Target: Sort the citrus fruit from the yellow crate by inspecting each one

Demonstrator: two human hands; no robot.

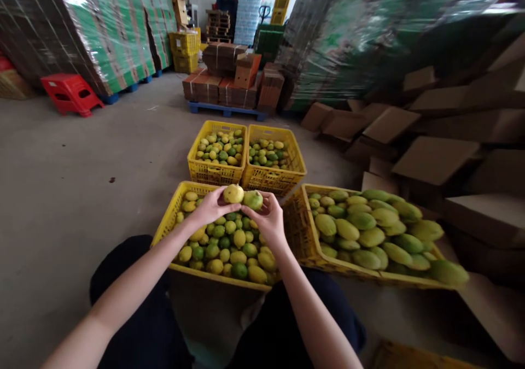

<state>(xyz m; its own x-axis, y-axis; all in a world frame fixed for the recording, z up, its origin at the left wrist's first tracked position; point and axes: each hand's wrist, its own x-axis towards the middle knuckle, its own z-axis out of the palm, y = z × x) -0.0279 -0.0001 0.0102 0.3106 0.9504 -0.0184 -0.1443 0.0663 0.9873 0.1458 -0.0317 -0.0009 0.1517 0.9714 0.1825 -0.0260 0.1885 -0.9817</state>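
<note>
My left hand is closed on a yellow lemon, held up over the near crate. Beside it, my right hand grips a greener lemon, and the two fruits nearly touch. Below both hands is a yellow plastic crate filled with yellow and green lemons. My forearms cover parts of this crate's contents and rim.
To the right, another yellow crate is heaped with larger yellow-green fruits. Two more lemon crates stand behind. Cardboard boxes pile up at right. A red stool and a loaded blue pallet are farther back.
</note>
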